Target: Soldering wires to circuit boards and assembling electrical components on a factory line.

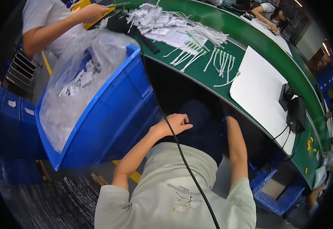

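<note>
My left hand (178,124) is over my lap, its fingers loosely bent and a little apart, with nothing visible in it. A black cable (180,150) runs down across the view and passes over my left wrist. My right forearm (237,147) reaches forward beneath the table's edge, where the hand is lost in shadow, so its fingers and anything in them are hidden. Ahead, on the green table (191,74), lie short white cables (222,63) in a row, other white cables (187,53) beside them, and a heap of white pieces (155,21) farther back.
At my left stands a large blue bin (117,91) lined with clear plastic, holding white pieces. A white board (260,84) lies on the table near black devices (296,112). Another person's hand (92,13) is at the far left. A blue crate (285,191) stands low right.
</note>
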Demonstrator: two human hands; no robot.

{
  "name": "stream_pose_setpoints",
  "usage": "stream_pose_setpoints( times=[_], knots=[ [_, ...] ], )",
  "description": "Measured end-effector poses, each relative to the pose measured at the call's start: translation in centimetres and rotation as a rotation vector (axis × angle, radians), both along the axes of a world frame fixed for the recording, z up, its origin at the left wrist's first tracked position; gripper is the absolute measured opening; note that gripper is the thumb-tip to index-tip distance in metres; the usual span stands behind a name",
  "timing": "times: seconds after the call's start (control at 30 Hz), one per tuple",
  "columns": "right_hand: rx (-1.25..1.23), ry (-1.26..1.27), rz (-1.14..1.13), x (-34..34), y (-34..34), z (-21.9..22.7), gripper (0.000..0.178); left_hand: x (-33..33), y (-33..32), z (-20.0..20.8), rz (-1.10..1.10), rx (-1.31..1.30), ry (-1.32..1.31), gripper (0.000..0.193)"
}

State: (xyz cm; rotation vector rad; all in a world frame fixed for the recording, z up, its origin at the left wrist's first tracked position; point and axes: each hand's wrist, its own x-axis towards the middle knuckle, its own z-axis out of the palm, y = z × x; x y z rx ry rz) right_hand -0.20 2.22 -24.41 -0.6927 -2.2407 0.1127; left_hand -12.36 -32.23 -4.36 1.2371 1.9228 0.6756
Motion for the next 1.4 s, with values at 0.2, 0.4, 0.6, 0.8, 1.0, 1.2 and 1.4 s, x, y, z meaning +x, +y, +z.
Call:
stream_pose_setpoints(
  times=[0.2, 0.4, 0.6, 0.8, 1.0, 1.2, 1.4],
  knots=[
    [0.036, -0.138, 0.027, -0.2, -3.4, 4.4, 0.032, -1.0, -1.4, -7.1, 0.163, 0.308, -0.228, 0.025],
    [-0.306, -0.312, 0.232, 3.5, -13.6, 9.9, 0.019, -5.8, 5.8, -13.4, 0.72, 0.534, -0.39, 0.048],
    [-0.342, -0.267, 0.284, 4.4, -16.6, 11.3, 0.022, -6.4, 11.5, -13.8, 0.854, 0.686, -1.029, 0.046],
    [-0.242, -0.31, 0.355, 7.1, -15.3, 11.5, 0.029, -7.4, 9.9, -14.5, 0.727, 0.629, -1.139, 0.022],
    [-0.162, -0.422, 0.041, 15.9, -12.5, 11.4, 0.019, -7.4, 8.7, -15.5, 0.733, 0.694, -1.143, 0.028],
    [-0.061, -0.368, -0.112, 21.6, -12.8, 10.5, 0.025, -7.8, 8.0, -16.1, 0.644, 0.73, -1.111, 0.033],
    [-0.035, -0.446, -0.432, 21.8, -13.8, 9.0, 0.04, -8.6, 7.9, -17.5, 0.684, 0.693, -1.104, 0.04]
  ],
)
